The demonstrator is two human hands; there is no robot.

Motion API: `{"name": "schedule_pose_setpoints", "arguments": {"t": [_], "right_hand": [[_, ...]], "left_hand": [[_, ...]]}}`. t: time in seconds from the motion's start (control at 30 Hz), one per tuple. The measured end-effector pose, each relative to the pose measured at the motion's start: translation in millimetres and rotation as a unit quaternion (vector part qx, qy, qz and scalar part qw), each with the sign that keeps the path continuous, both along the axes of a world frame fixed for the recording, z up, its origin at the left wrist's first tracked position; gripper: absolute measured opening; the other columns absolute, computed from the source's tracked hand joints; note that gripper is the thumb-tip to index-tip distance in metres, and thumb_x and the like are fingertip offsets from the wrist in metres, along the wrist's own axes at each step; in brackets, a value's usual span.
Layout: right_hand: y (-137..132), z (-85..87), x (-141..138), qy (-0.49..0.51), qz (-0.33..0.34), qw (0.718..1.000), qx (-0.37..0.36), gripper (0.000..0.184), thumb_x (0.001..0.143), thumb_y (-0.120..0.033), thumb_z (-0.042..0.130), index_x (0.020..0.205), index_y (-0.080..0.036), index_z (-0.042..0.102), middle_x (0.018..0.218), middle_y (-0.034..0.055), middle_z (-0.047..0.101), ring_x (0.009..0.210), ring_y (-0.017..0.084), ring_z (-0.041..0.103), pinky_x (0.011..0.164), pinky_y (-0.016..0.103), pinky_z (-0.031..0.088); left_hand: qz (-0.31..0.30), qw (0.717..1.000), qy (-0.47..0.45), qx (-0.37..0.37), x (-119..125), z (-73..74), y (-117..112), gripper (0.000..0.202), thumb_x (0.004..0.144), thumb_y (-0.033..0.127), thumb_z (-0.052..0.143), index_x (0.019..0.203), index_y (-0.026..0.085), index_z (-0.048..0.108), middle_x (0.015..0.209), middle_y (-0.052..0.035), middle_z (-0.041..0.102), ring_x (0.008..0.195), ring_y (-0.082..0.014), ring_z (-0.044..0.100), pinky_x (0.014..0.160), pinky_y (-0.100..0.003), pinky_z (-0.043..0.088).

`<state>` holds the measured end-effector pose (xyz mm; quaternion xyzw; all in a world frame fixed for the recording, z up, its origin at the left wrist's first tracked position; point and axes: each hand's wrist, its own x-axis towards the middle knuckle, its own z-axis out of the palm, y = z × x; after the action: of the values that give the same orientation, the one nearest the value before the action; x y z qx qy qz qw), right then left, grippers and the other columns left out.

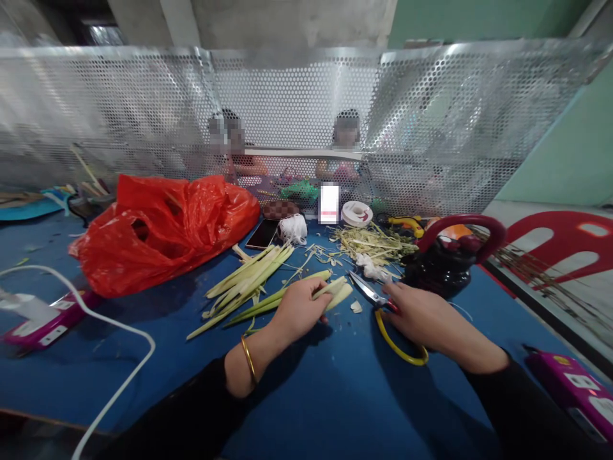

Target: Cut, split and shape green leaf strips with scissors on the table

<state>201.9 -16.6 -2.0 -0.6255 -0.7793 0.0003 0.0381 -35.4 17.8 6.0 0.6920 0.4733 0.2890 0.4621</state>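
Observation:
My left hand (302, 306) is closed round several pale green stalks (339, 292), whose white ends stick out to the right. Their long green ends trail left over the blue table (330, 409). A pile of similar stalks (246, 284) lies just beyond and left of that hand. At the right, my right hand (421, 313) grips a pair of scissors (368, 291) with yellow and red handles. The blades point away and to the left, slightly apart at most. Between the two hands lies a small white cut piece (356, 307).
Dry plant trimmings (376, 243) and a black jug (438, 268) with a dark red handle stand behind my right hand. A red plastic bag (163, 230), a phone (262, 234), white string (292, 229) and a ribbon roll (357, 214) are farther back. A white cable (138, 332) crosses the left side.

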Motion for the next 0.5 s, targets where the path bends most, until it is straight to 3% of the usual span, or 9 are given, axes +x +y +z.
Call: {"name": "schedule_pose_setpoints", "arguments": {"t": [0.1, 0.23, 0.3, 0.4, 0.5], "right_hand": [[-10, -14.2, 18, -0.032, -0.017, 0.999, -0.039, 0.028, 0.078, -0.017, 0.052, 0.104, -0.015, 0.060, 0.087, 0.0113, 0.066, 0.071, 0.023, 0.064, 0.057, 0.029, 0.035], [-12, -25.4, 20, -0.022, -0.046, 0.998, -0.047, 0.050, 0.071, -0.010, 0.052, 0.120, -0.014, 0.056, 0.088, 0.0133, 0.066, 0.071, 0.024, 0.064, 0.058, 0.030, 0.035], [-8, -25.9, 18, 0.000, -0.050, 0.998, -0.049, 0.055, 0.067, -0.011, 0.054, 0.122, -0.012, 0.056, 0.088, 0.0143, 0.067, 0.074, 0.026, 0.064, 0.060, 0.030, 0.037], [-4, -22.9, 19, 0.046, -0.072, 0.994, -0.062, 0.064, 0.065, -0.012, 0.056, 0.128, -0.012, 0.053, 0.090, 0.0152, 0.070, 0.077, 0.028, 0.066, 0.060, 0.030, 0.040], [-5, -17.3, 22, 0.110, -0.080, 0.988, -0.069, 0.060, 0.068, -0.017, 0.057, 0.128, -0.017, 0.057, 0.088, 0.0132, 0.073, 0.078, 0.029, 0.068, 0.060, 0.031, 0.043]], "left_hand": [[0.022, 0.990, -0.106, -0.092, 1, -1.9, 3, 0.010, 0.079, 0.025, 0.057, 0.081, 0.016, 0.063, 0.078, -0.0063, 0.070, 0.048, -0.0112, 0.061, 0.044, -0.022, 0.037], [0.011, 0.973, -0.174, -0.150, 0, -4.2, 5, 0.019, 0.079, 0.034, 0.061, 0.083, 0.016, 0.066, 0.078, -0.0080, 0.070, 0.046, -0.0083, 0.057, 0.042, -0.021, 0.036], [0.005, 0.973, -0.175, -0.149, 0, -4.2, 5, 0.025, 0.078, 0.040, 0.064, 0.086, 0.016, 0.067, 0.077, -0.0071, 0.069, 0.046, -0.0079, 0.055, 0.042, -0.021, 0.035], [0.005, 0.984, -0.138, -0.114, 0, -2.8, 6, 0.031, 0.068, 0.034, 0.074, 0.093, 0.016, 0.067, 0.067, -0.0006, 0.064, 0.046, -0.0085, 0.052, 0.044, -0.021, 0.035], [0.014, 0.989, -0.121, -0.080, 0, -0.7, 6, 0.023, 0.069, 0.031, 0.071, 0.086, 0.015, 0.067, 0.067, 0.0010, 0.064, 0.045, -0.0074, 0.049, 0.045, -0.022, 0.035]]}}
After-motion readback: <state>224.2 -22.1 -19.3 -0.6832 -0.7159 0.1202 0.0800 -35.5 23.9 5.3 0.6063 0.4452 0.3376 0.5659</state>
